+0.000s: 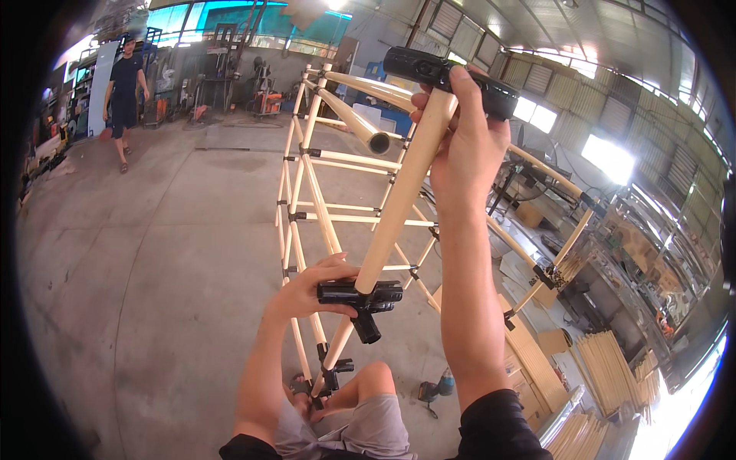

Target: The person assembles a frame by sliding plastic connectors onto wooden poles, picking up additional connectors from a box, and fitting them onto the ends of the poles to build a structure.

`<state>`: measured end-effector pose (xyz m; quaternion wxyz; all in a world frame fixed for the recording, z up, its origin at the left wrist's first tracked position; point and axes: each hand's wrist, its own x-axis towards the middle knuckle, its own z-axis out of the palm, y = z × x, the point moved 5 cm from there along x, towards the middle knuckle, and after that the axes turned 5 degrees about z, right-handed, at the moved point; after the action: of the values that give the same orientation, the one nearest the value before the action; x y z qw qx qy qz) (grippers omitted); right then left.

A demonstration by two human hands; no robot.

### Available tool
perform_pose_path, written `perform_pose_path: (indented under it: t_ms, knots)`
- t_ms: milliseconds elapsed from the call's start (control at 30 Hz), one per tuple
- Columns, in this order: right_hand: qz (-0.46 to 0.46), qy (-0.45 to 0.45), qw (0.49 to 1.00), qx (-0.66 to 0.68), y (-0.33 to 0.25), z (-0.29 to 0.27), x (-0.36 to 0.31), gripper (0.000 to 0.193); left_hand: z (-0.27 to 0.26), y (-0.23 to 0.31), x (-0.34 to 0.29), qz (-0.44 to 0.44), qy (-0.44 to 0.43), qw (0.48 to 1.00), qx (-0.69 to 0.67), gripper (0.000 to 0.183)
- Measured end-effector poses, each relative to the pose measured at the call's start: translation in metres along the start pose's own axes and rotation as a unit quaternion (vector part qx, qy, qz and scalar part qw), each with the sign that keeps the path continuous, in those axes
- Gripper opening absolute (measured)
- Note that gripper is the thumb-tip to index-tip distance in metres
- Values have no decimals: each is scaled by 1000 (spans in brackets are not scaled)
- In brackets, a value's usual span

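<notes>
A cream-coloured pipe [404, 195] slants upward in front of me, with a black clamp-like pipe joint at each end. My right hand [471, 149] is closed around its upper end, the thumb pressed against the upper joint [414, 64]. At the lower end my left hand [307, 290] is closed on the lower joint [381, 294], fingers behind it and thumb below. Beyond both hands stands a frame of cream pipes [313, 165] linked by black joints. One of its pipes [356, 125] points its open end toward me. Near my feet is another black joint [335, 376].
A cordless drill [437, 388] stands on the floor by my right knee. More joined pipes [537, 264] reach along the right side, near stacked cream pipes [613, 368] and cardboard [529, 360]. At the far left a person [124, 96] is on the concrete floor [192, 253].
</notes>
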<state>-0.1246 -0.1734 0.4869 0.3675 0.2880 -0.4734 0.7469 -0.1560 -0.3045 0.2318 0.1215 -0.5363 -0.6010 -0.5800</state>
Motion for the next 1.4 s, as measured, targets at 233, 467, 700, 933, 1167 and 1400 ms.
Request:
perform_pose_path:
  t_ms: [233, 467, 700, 933, 1167, 1400]
  knots:
    - [-42, -10, 999, -26, 3, 4, 2, 34, 15, -16, -11, -36, 132, 980, -146, 61]
    - [-29, -23, 998, -48, 12, -1, 5, 38, -4, -29, -11, -82, 16, 977, -198, 84]
    - [-15, 29, 999, -43, -6, 9, -3, 28, 3, -34, -9, -13, 45, 982, -182, 90]
    - [-52, 0, 996, -66, -2, 8, -9, 33, 4, -11, -10, 63, 121, 987, -87, 67]
    - [3, 1, 996, -85, -4, 14, -7, 27, -24, 15, -3, 6, 47, 994, 94, 46]
    - [-19, -38, 999, -26, -6, 7, -2, 23, 30, 85, 10, 99, -10, 788, 608, 54]
